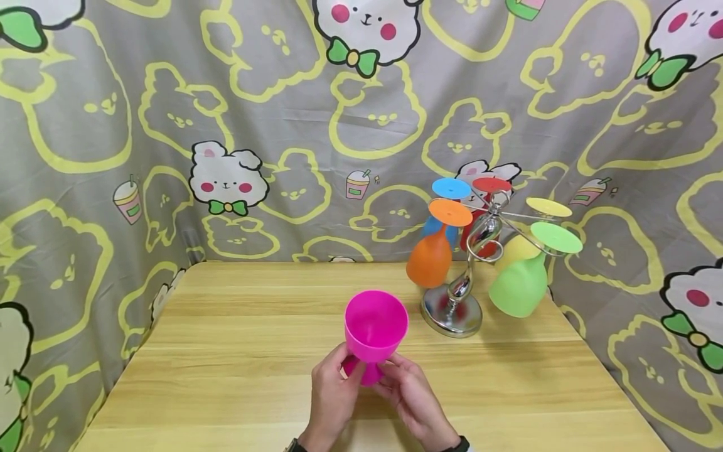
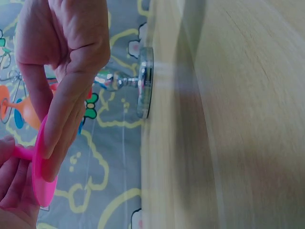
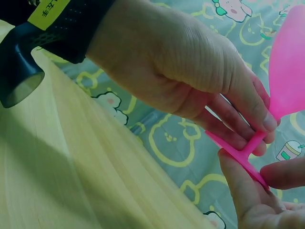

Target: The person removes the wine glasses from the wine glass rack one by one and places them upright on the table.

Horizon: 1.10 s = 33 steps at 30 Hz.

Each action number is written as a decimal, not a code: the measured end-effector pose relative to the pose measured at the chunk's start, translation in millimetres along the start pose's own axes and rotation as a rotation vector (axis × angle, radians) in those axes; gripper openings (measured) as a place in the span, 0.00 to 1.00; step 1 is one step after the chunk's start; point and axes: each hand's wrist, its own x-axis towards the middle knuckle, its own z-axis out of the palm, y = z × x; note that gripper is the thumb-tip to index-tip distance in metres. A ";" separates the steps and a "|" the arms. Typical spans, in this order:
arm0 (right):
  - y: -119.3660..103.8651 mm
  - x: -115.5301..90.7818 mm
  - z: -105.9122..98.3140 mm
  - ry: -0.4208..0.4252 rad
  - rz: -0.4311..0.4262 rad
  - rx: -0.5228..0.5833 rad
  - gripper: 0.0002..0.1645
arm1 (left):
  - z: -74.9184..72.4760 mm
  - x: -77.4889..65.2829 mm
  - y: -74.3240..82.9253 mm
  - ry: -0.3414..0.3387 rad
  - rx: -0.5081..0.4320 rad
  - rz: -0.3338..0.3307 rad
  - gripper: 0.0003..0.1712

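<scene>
In the head view a bright pink plastic goblet (image 1: 375,323) is held above the wooden table, its bowl tilted so that the inside shows. My left hand (image 1: 334,390) grips the stem between thumb and fingers, seen in the right wrist view where that hand (image 3: 190,71) reaches in from above. My right hand (image 1: 415,398) pinches the edge of the round foot (image 3: 255,175). In the left wrist view the right hand's fingers (image 2: 66,114) lie flat along the underside of the foot (image 2: 47,191).
A chrome goblet rack (image 1: 452,311) stands at the back right of the table (image 1: 254,351). Goblets hang upside down from it, among them an orange one (image 1: 430,260) and a green one (image 1: 518,289). A patterned grey curtain (image 1: 305,207) surrounds the table.
</scene>
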 end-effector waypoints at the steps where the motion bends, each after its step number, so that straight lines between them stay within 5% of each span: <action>1: -0.2 0.0 0.6 -0.003 0.001 0.002 0.27 | 0.0 0.0 -0.6 0.007 0.003 0.009 0.13; 7: -1.5 0.4 3.5 -0.006 0.006 -0.015 0.28 | -1.9 1.3 1.6 0.031 0.001 0.025 0.11; 18: -7.4 2.1 4.8 -0.055 -0.004 -0.223 0.23 | -10.3 9.1 5.4 0.026 -0.063 -0.022 0.13; 25: -28.3 -7.0 12.6 -0.134 -0.082 -0.593 0.23 | -29.3 19.3 2.7 0.114 -0.088 -0.064 0.13; 33: -54.8 -22.6 17.4 0.014 -0.257 -1.059 0.20 | -61.5 30.7 -12.2 0.208 0.133 -0.137 0.08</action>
